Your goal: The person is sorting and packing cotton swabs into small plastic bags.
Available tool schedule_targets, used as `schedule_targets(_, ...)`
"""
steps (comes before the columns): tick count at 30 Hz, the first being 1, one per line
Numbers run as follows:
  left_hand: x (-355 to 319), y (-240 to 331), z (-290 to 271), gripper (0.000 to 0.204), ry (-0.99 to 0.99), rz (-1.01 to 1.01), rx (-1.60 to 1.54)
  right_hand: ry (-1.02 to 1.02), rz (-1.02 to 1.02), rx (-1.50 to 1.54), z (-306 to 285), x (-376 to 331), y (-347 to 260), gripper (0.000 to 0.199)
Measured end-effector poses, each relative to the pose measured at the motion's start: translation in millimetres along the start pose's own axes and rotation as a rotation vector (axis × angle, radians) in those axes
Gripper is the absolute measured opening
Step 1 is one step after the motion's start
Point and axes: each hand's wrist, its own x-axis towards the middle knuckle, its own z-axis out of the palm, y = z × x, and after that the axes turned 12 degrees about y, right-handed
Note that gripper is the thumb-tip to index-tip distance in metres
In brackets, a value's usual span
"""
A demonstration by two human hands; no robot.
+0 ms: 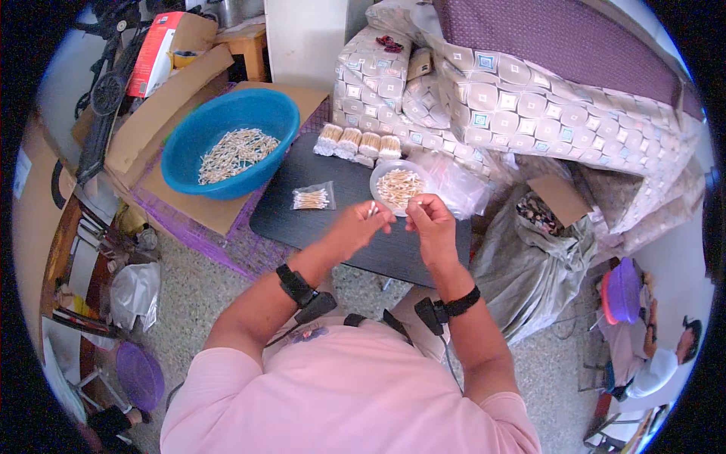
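Note:
My left hand (360, 228) is closed, with the white tips of cotton swabs (372, 209) showing between its fingers. It hovers over the dark table (302, 219), just left of a small white bowl (400, 187) of cotton swabs. At the bowl's near edge, my right hand (432, 225) is pinched, thumb against forefinger; what lies between them is too small to make out. A clear bag of cotton swabs (311, 197) lies flat to the left of my left hand. Several bundles of cotton swabs (358, 141) stand in a row behind the bowl.
A big blue basin (261, 113) with loose swabs stands on cardboard at the left. Clear plastic bags (457, 185) lie right of the bowl. A grey sack (522, 265) slumps by the table's right side. Behind is a patterned sofa (522, 98); another person (658, 363) sits far right.

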Motion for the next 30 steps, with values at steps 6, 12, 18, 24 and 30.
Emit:
schedule_targets(6,-1.6,-10.8,9.4,0.031,-0.165,-0.071,-0.143,-0.251,-0.003,-0.076,-10.0,1.5,3.3,0.008)
schedule_targets(12,6.3,-19.8,6.1,0.028,0.03,-0.055,-0.071,-0.214,-0.084,-0.205,-12.4,0.2,18.4,0.009)
schedule_targets(18,9.3,-6.0,6.8,0.024,0.018,-0.174,-0.371,-0.234,0.142,-0.214,-4.9,-13.6,21.6,0.012)
schedule_targets(24,13.1,-28.8,14.0,0.025,-0.068,-0.183,-0.278,-0.215,0.078,-0.378,-13.3,-13.9,38.0,0.016)
schedule_targets(30,32.3,-70.8,4.4,0.03,0.005,-0.159,-0.321,-0.114,0.125,-0.323,-32.9,-10.7,67.1,0.015)
